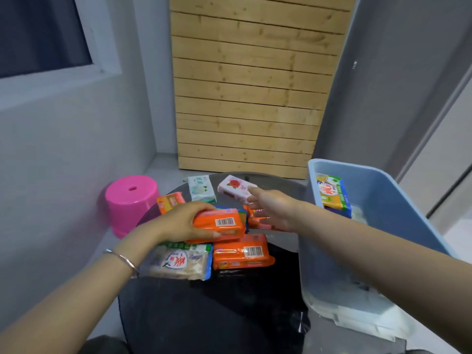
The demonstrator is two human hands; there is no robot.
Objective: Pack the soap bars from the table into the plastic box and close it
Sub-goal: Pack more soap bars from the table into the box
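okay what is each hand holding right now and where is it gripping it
The left hand grips an orange plastic-wrapped soap bar by its left end, thumb on the near edge, fingers over the top. The right hand is open, holding nothing.

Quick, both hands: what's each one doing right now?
Left hand: closed on an orange soap pack.
Right hand: open, empty, fingers at the pink rose soap box.

Plastic box [388, 200] mouth seemingly unobstructed

Glossy plastic soap wrappers [224, 223] (translucent box [398, 200]).
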